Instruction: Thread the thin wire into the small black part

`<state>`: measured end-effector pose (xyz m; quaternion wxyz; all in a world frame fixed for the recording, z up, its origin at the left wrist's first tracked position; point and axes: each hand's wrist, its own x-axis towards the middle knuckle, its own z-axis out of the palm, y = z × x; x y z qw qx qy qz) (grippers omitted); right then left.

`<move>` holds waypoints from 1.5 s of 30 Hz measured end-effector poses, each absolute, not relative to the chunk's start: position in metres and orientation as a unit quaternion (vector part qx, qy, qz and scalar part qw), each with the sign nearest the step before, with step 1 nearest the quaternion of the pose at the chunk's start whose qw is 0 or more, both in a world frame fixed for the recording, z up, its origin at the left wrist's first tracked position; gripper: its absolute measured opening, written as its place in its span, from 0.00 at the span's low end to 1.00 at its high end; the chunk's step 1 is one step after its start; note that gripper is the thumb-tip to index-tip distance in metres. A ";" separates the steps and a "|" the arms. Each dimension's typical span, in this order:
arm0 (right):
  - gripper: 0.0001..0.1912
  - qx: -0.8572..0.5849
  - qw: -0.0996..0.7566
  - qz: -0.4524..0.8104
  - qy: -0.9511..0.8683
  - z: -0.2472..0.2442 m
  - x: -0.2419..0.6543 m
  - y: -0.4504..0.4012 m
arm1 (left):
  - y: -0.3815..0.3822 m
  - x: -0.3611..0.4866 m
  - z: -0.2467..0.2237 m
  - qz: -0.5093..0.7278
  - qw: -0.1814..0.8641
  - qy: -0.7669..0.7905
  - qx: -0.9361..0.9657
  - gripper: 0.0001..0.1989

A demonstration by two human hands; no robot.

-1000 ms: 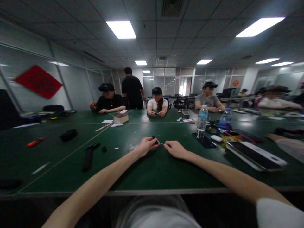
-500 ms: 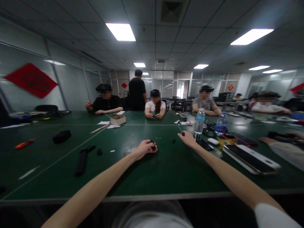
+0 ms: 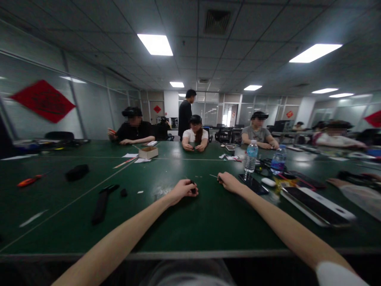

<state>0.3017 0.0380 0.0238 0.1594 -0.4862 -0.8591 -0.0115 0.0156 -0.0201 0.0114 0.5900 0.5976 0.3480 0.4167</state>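
Note:
My left hand [image 3: 185,190] is closed round a small black part [image 3: 193,186] above the green table [image 3: 178,234]. To its right, my right hand [image 3: 228,182] grips a thin screwdriver [image 3: 213,175], whose shaft points left towards the left hand without touching it. Most of the screwdriver's handle is hidden in the fingers. On the table to the left lie a black handle-shaped object [image 3: 100,206] and a small black piece [image 3: 123,192].
An orange screwdriver [image 3: 29,181] and a black block [image 3: 77,172] lie far left. An open cardboard box [image 3: 148,152] stands beyond. Right are two bottles [image 3: 251,157], a phone [image 3: 253,184], a white mouse [image 3: 268,182] and a white-and-black device [image 3: 318,204]. A neighbour's arm [image 3: 357,194] rests at far right.
My right hand has moved left and nearer, and the screwdriver's shaft has swung to point left. My left hand keeps its black part. The standing person in the background has shifted right and turned.

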 end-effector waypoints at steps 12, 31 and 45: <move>0.12 -0.428 0.407 0.178 -0.787 0.026 0.250 0.001 | -0.037 0.027 0.019 0.430 0.545 0.334 0.637 0.19; 0.24 -0.354 0.443 0.561 -0.603 0.022 0.224 -0.027 | -0.048 0.035 0.029 0.414 0.510 0.319 0.684 0.18; 0.23 -0.359 0.447 0.568 -0.591 0.015 0.221 -0.019 | -0.049 0.036 0.034 0.389 0.547 0.302 0.677 0.18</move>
